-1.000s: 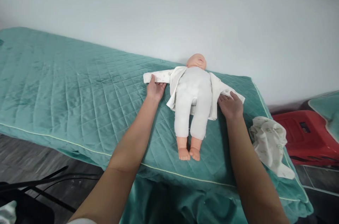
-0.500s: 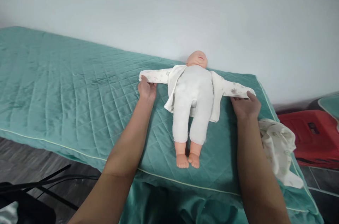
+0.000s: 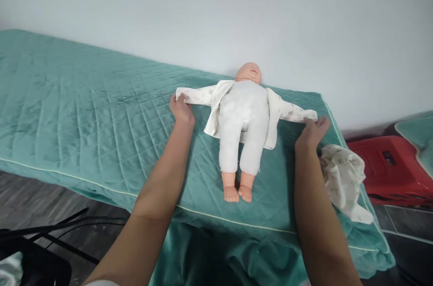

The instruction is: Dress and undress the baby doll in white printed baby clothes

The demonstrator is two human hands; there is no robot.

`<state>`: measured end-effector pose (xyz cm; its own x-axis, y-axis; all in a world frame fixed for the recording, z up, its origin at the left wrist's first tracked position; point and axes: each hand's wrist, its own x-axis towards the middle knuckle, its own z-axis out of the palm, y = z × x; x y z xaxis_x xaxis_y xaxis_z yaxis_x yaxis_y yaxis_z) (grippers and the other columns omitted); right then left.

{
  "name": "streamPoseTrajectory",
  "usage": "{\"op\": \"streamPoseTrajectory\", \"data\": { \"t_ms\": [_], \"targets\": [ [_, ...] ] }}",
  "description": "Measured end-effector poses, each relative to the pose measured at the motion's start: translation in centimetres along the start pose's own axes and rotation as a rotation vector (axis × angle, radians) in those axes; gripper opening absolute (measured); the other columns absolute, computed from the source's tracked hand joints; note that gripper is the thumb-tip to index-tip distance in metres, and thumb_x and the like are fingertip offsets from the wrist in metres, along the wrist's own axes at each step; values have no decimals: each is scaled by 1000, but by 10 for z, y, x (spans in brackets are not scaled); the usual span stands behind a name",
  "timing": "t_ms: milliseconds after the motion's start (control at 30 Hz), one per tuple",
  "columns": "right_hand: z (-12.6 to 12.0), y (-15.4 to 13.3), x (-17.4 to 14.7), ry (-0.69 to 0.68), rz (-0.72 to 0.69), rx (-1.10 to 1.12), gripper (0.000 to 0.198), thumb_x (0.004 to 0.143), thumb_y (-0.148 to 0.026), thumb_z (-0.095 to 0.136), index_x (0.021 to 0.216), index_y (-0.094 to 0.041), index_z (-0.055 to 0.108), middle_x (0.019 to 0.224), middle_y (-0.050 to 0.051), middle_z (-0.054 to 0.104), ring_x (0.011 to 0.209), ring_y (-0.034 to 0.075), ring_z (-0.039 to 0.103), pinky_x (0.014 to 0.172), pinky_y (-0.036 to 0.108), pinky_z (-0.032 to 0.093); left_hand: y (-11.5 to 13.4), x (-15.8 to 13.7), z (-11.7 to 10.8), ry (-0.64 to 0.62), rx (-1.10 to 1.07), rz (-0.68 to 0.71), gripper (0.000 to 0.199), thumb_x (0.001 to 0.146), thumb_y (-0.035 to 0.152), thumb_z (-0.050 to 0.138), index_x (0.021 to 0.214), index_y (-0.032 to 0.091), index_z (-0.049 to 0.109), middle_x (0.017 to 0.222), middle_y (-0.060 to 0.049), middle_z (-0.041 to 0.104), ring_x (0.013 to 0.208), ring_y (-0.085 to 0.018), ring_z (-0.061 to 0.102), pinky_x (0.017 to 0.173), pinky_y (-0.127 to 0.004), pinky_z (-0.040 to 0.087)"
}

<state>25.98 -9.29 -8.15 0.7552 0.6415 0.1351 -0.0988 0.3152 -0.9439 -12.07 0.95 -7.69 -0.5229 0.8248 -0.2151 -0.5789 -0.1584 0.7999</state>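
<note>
Doll lies face up on the green quilted bed, head near the wall, legs toward the wearer. A white jacket is open at its front, both sleeves extended outward. Left hand is closed with thumb and fingers on one sleeve end. Right hand, partly curled and blurred, touches the other cuff; grip cannot be determined. A crumpled printed cloth lies beside the right forearm.

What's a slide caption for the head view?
Left hand and right hand at the sleeve ends of a white top, open around a doll lying on its back on a green quilted cover.
</note>
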Motion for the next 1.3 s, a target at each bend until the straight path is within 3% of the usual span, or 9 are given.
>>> {"op": "streamPoseTrajectory", "data": {
  "t_ms": [100,267,367,467,600,700,900,1167,1300],
  "targets": [
    [7,1,-31,65,-167,-172,64,70,-8,68,131,-20,50,160,9,37,154,15,25,129,33,12,0,-4,-7,67,134,151,37,91,7,49,126,18,52,134,-8,64,120,-14,64,103,-28,52],
    [1,-5,-97,-238,-185,-429,56,80,-26,71,133,-23,55,155,9,45,149,22,36,128,49,18,2,-24,-18,86,322,376,38,86,3,54,121,17,53,142,-10,54,137,-14,49,120,-29,33],
    [-9,-10,-126,-431,-202,-485,56,81,-30,73,134,-26,56,155,8,46,147,23,37,127,51,19,1,-47,-28,-56,506,526,33,88,12,58,120,19,57,136,-9,57,134,-17,50,121,-34,32],
    [-13,-13,-141,-536,-280,-531,63,75,-31,79,133,-25,57,156,11,45,148,27,37,127,53,19,1,-74,-40,-329,562,461,28,90,23,61,118,22,62,133,-8,61,128,-20,55,113,-34,41],
    [-5,-10,-143,-505,-304,-617,60,74,-29,78,131,-24,59,154,12,47,148,31,36,126,57,20,6,-106,-54,-630,592,277,42,79,23,73,120,25,67,133,-6,65,128,-23,58,114,-35,40],
    [2,-8,-140,-441,-284,-673,54,78,-27,73,130,-22,61,150,14,53,144,32,40,124,57,23,7,-115,-58,-648,702,289,49,73,16,75,121,25,68,127,-7,68,123,-26,59,116,-40,37],
    [1,-11,-140,-348,-214,-516,34,91,-36,61,121,-25,72,124,9,72,125,30,59,121,54,30,-2,-114,-59,-643,1098,681,30,86,17,57,114,20,68,110,-11,64,108,-28,60,101,-43,47],
    [-3,-14,-142,-423,-268,-501,39,94,-42,58,130,-32,68,138,3,66,132,24,55,122,46,33,-1,-125,-62,-708,1186,1107,30,96,17,44,107,21,72,97,-11,61,95,-24,58,87,-38,48],
    [-6,-16,-142,-315,-354,-600,47,100,-46,45,136,-23,63,135,10,68,124,25,62,112,48,43,-1,-124,-64,-694,1167,1222,26,98,18,44,105,21,69,95,-9,61,92,-22,58,84,-36,48]
  ]
}}
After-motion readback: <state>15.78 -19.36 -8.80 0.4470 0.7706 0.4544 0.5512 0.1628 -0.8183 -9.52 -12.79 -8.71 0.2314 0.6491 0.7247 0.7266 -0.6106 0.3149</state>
